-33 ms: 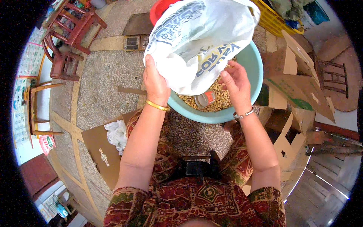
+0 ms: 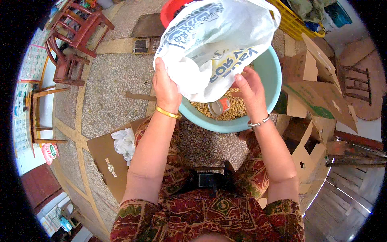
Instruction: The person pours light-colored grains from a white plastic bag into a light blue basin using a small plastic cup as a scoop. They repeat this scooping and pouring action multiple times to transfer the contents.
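Note:
A large white plastic bag (image 2: pixel 225 32) with dark printing hangs over a pale blue-green basin (image 2: pixel 272 80), its mouth spread wide. My left hand (image 2: pixel 166 86), with a gold bangle at the wrist, grips the bag's near left edge; its fingers are mostly hidden behind the plastic. At the bag's right lower edge, my right hand (image 2: pixel 253 90) has its thumb and fingers apart and curved, close to the plastic; I cannot tell whether it touches. Small tan beans or kernels (image 2: pixel 238 107) lie in the basin under it. An orange-and-grey can (image 2: pixel 219 106) rests on them.
A red basin (image 2: pixel 168 14) is partly behind the bag, with a yellow crate (image 2: pixel 296 24) at the far right. Open cardboard boxes (image 2: pixel 310 88) stand on the right. Flattened cardboard (image 2: pixel 102 161) with a crumpled clear bag (image 2: pixel 124 145) lies at left, beyond it wooden chairs (image 2: pixel 72 66).
The bag's right side and the basin have shifted very slightly in view. My right hand's fingers have moved a little against the bag's edge; my left hand stays in place.

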`<act>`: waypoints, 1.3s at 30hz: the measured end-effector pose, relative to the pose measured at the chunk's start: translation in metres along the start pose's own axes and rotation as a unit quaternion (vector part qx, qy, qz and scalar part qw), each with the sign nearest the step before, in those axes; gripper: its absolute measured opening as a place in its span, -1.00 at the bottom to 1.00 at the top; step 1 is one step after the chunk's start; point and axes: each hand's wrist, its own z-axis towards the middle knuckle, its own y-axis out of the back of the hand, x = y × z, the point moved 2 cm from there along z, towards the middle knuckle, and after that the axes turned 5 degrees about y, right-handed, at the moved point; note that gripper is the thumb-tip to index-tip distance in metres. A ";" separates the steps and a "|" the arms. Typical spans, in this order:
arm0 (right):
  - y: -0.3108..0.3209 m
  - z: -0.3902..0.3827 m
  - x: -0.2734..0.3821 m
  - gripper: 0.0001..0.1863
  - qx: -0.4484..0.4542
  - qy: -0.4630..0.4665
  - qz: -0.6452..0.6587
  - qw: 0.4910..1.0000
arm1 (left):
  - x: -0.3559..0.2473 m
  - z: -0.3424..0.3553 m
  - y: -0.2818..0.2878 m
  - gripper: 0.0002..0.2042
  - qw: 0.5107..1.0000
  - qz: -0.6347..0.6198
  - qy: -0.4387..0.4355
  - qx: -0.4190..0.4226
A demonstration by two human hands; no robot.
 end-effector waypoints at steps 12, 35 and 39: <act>-0.055 0.014 -0.023 -0.60 0.065 -0.130 0.441 0.886 | 0.000 -0.010 0.014 -0.55 0.988 0.104 0.071 0.086; -0.010 0.010 0.007 -0.56 0.060 -0.078 0.016 0.995 | 0.000 0.012 0.018 -0.63 0.933 0.349 -0.084 -0.027; -0.003 0.026 0.002 -0.61 0.025 -0.129 0.133 0.982 | -0.005 0.011 0.011 -0.61 0.989 0.147 -0.013 0.007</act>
